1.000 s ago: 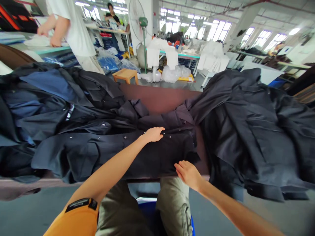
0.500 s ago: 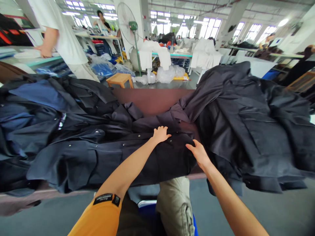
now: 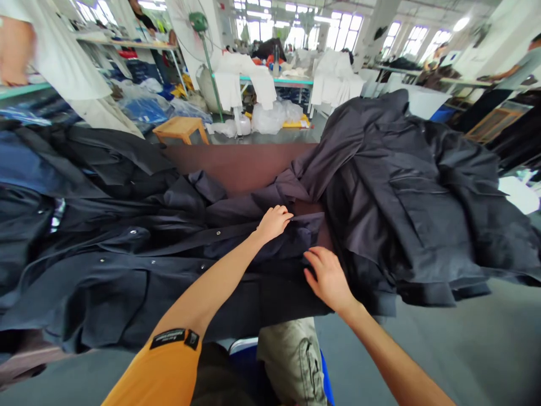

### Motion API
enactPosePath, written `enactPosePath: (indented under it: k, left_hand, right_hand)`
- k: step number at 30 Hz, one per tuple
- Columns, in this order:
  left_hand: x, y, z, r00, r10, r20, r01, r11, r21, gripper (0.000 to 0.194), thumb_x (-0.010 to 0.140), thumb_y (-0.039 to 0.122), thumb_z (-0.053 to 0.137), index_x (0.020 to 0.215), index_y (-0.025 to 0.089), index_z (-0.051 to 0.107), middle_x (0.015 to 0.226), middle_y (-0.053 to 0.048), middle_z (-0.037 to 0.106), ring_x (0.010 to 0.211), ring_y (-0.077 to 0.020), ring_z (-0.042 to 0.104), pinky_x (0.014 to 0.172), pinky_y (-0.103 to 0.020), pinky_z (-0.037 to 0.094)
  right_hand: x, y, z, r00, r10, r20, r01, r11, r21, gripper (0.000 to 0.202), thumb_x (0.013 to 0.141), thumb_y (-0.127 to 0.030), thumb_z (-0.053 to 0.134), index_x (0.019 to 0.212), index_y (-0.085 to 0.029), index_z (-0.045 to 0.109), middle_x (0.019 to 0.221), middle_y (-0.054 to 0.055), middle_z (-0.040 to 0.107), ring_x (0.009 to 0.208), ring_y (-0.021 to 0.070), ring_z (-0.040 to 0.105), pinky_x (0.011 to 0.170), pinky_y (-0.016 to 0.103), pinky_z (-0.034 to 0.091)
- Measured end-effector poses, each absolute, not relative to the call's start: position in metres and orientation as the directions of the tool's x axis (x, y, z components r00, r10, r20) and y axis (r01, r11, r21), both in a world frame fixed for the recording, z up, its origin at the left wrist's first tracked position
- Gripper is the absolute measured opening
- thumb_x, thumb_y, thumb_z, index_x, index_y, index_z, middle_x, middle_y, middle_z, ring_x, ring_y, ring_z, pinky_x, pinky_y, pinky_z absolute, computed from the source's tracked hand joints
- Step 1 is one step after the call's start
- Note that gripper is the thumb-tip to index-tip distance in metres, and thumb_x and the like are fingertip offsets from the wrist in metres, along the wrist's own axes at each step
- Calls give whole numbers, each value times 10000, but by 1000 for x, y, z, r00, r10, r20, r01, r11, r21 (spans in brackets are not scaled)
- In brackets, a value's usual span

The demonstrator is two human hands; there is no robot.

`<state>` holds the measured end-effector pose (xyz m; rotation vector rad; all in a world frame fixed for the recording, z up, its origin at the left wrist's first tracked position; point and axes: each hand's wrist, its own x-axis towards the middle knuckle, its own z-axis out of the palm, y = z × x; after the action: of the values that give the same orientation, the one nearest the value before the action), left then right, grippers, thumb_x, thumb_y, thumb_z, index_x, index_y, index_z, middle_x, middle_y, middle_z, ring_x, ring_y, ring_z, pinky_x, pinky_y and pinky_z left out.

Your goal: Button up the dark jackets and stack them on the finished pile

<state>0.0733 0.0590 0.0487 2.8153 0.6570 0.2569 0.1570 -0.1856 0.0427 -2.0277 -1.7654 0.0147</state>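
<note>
Our jacket (image 3: 236,299) lies lengthwise along the near edge of the counter (image 3: 249,160), its lower side reaching over that edge and above our knee (image 3: 291,355). With our left hand (image 3: 273,224) we grip the jacket's upper flap, thumb and fingers closed on its border; beyond the hand the flap runs out to a thin, straight-edged corner at the jacket's right end. Just below it, a navy layer (image 3: 291,242) shows in rumpled folds. Our right hand (image 3: 329,277) is spread, fingers slightly bent and thumb apart, over the same end; whether its tips touch the cloth we cannot tell.

For room to move, we see a narrow gap of counter to the right of the jacket, and a wider patch of smooth, brown top that opens toward the far edge, between the heaps. The second jacket (image 3: 414,186) covers the counter's right end in broad folds with a faint sheen, and hangs past the near edge above the grey floor (image 3: 422,344). Toward the left end, a pile (image 3: 118,152) of dark, creased garments reaches the far edge, a blue panel (image 3: 19,163) among them. Small, round metal snaps (image 3: 218,233) dot the jacket's edges. Beyond the far edge stands a flat-topped wooden stool (image 3: 180,128).
</note>
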Motion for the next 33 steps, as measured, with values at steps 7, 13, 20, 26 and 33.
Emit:
enactPosePath:
  k: [7,13,20,26,33]
  left_hand:
    - [63,37,67,891,452,50,409,-845,346,317,936,177,440,1134,224,683,1134,-69,677,985,-230,642,882,-342,497]
    - [38,12,63,956,291,-36,275,-848,452,221,932,199,505,986,196,719,994,-60,699,893,-201,670,822,-287,508]
    - [3,-21,80,931,328,160,131,-709,693,204,940,205,514,1021,193,701,958,-58,677,898,-192,645,847,-309,509]
    - [-22,-51,75,876,396,277,110,-721,684,207,965,196,491,1077,212,664,1005,-69,643,986,-211,601,924,-367,506]
    - [-29,-54,67,839,444,315,90,-684,724,203,966,176,486,1077,202,655,1016,-66,635,997,-197,599,933,-351,504]
  right_hand:
    - [143,-177,21,3,997,-79,956,-26,-292,196,888,-315,674,1013,-169,636,970,91,673,912,254,623,849,381,451]
    - [158,-179,44,-16,974,-227,562,-179,-807,150,871,-268,578,751,-178,593,756,-2,572,696,143,507,639,254,373]
    - [154,-172,72,77,919,-386,-14,-386,-922,140,731,-319,655,732,-180,653,683,-32,591,641,121,469,598,239,334]
    - [133,-162,79,350,864,-360,-366,-228,-902,264,609,-308,773,845,-204,717,832,0,727,827,214,642,875,351,466]
    - [110,-167,84,403,850,-339,-521,-91,-848,283,598,-338,816,819,-203,703,879,27,745,957,280,659,898,384,491]
